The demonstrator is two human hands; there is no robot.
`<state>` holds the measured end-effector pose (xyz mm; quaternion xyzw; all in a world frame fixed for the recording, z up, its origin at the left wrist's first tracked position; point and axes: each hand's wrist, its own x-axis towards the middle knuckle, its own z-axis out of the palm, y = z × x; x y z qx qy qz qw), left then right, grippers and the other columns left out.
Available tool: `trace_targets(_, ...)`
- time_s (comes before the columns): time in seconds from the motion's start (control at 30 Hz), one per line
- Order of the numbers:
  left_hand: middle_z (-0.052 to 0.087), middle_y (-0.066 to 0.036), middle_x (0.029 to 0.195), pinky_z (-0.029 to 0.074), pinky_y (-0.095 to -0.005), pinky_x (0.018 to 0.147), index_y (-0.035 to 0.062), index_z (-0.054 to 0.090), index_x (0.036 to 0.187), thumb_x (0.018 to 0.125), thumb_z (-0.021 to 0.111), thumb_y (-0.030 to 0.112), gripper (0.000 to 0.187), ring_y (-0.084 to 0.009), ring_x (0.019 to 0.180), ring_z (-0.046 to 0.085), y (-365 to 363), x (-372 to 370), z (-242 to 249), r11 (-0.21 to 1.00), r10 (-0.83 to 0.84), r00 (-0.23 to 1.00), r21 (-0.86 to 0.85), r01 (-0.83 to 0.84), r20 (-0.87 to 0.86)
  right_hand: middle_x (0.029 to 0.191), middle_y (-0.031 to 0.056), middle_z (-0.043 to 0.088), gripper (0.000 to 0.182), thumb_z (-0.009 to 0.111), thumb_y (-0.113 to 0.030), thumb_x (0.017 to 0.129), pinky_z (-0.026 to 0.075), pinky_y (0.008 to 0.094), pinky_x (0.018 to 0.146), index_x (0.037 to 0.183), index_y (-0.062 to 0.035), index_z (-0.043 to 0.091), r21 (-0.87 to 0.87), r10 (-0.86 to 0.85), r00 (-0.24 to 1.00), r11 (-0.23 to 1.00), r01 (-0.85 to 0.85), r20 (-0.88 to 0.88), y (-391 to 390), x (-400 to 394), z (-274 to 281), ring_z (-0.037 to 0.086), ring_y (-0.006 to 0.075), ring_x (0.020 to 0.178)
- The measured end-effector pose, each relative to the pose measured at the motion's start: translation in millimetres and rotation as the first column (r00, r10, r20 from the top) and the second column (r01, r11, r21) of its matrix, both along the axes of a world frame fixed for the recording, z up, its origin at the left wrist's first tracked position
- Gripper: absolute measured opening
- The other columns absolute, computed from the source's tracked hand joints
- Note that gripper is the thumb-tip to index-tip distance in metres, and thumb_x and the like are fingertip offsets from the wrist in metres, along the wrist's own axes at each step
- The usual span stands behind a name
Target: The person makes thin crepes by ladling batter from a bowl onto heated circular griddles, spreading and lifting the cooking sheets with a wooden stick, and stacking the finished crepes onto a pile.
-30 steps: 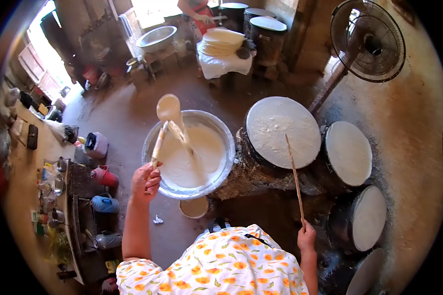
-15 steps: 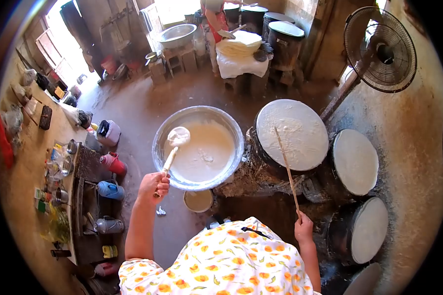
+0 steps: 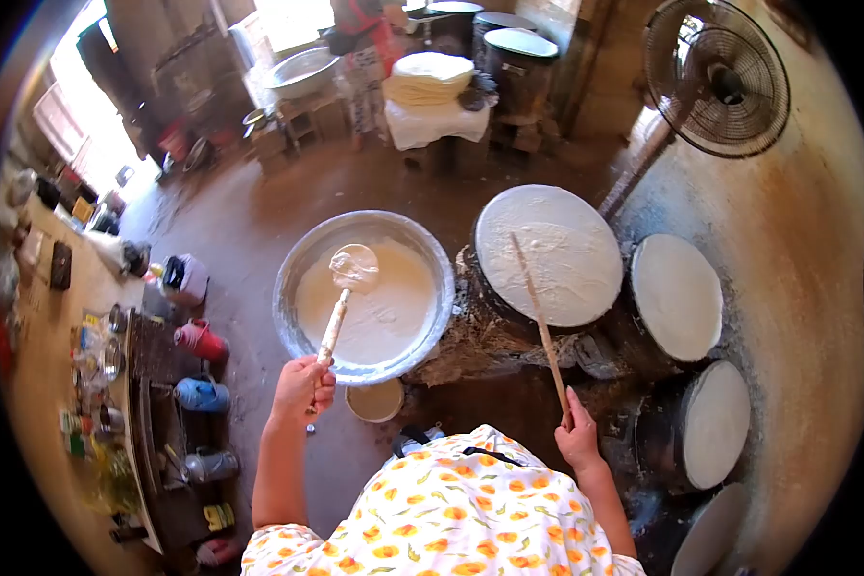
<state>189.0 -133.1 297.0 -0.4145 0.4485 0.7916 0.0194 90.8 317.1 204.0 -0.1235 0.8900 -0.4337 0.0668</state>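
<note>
A wide metal basin [image 3: 437, 331] holds pale liquid batter. Over the batter is a round ladle [image 3: 354, 268], its bowl coated white, and my left hand [image 3: 303, 388] is closed round the handle. My right hand [image 3: 577, 432] grips a long thin wooden stick [image 3: 541, 322], whose far end lies over the white top of a large round griddle [image 3: 547, 254]. The batter on that top looks uneven, with ridges near the stick. A small bucket [image 3: 374, 401] sits just below the basin.
More round white-topped stoves [image 3: 677, 298] line the right side, below a standing fan [image 3: 718, 82]. A shelf [image 3: 139, 413] with flasks and jars is at left. At the back, a co-worker [image 3: 363, 58] stands beside a stack of flat rounds [image 3: 430, 79].
The view has shifted a little. The ladle is lower over the batter. The stick has moved over the griddle, where the batter's surface pattern differs. The co-worker has moved left of the stack.
</note>
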Motion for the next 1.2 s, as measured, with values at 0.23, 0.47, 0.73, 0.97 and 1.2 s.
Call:
trace_targets(0.23, 0.044, -0.001, 0.06, 0.028, -0.0212, 0.028, 0.0025, 0.051, 0.098, 0.093, 0.047, 0.012, 0.011, -0.0049, 0.036, 0.033, 51, -74, 56, 0.861, -0.486, 0.873, -0.197, 0.47, -0.044, 0.078, 0.0081, 0.049, 0.062, 0.057, 0.004, 0.07, 0.049, 0.038, 0.06, 0.125, -0.025, 0.057, 0.165, -0.092, 0.956, 0.976, 0.142, -0.278, -2, 40, 24, 0.055, 0.0273, 0.067)
trace_targets(0.47, 0.041, 0.0, 0.055, 0.031, -0.0262, 0.03, 0.005, 0.043, 0.075, 0.091, 0.044, 0.009, 0.017, -0.0075, 0.036, 0.035, 209, -143, 100, 0.426, -0.897, 0.436, -0.396, 0.814, -0.069, 0.077, 0.0065, 0.049, 0.064, 0.06, 0.003, 0.07, 0.05, 0.0349, 0.057, 0.126, -0.0267, 0.055, 0.225, -0.434, 0.807, 0.807, 0.546, -0.401, 72, 110, 44, 0.056, 0.0239, 0.065)
trace_targets(0.73, 0.046, -0.002, 0.06, 0.033, -0.0216, 0.029, 0.0009, 0.049, 0.089, 0.089, 0.041, 0.004, 0.008, -0.006, 0.037, 0.04, 499, -110, 103, 0.107, -0.962, -0.061, -0.576, 0.81, -0.266, 0.079, 0.0087, 0.048, 0.067, 0.062, 0.004, 0.069, 0.048, 0.0368, 0.055, 0.13, -0.0215, 0.05, 0.197, -0.738, 0.437, 0.395, 0.897, -0.514, 234, 222, 48, 0.054, 0.027, 0.063)
trace_targets(0.97, 0.046, -0.001, 0.059, 0.034, -0.0219, 0.029, 0.0016, 0.052, 0.088, 0.089, 0.042, 0.003, 0.01, -0.007, 0.037, 0.041, 732, -34, 58, -0.124, -0.874, -0.329, -0.491, 0.862, -0.357, 0.086, 0.0126, 0.047, 0.068, 0.059, -0.002, 0.075, 0.048, 0.0401, 0.064, 0.137, -0.0196, 0.041, 0.206, -0.898, 0.196, 0.121, 0.971, -0.394, 346, 330, 31, 0.054, 0.032, 0.073)
trace_targets(1.2, 0.046, 0.0, 0.056, 0.034, -0.0221, 0.031, 0.0028, 0.058, 0.094, 0.085, 0.044, 0.003, 0.017, -0.0074, 0.036, 0.042, 858, 14, -10, -0.423, -0.741, -0.58, -0.436, 0.794, -0.337, 0.09, 0.0162, 0.049, 0.074, 0.058, 0.0, 0.073, 0.048, 0.0464, 0.067, 0.139, -0.0269, 0.036, 0.309, -0.975, -0.135, -0.184, 0.933, -0.174, 365, 390, -12, 0.057, 0.0375, 0.079)
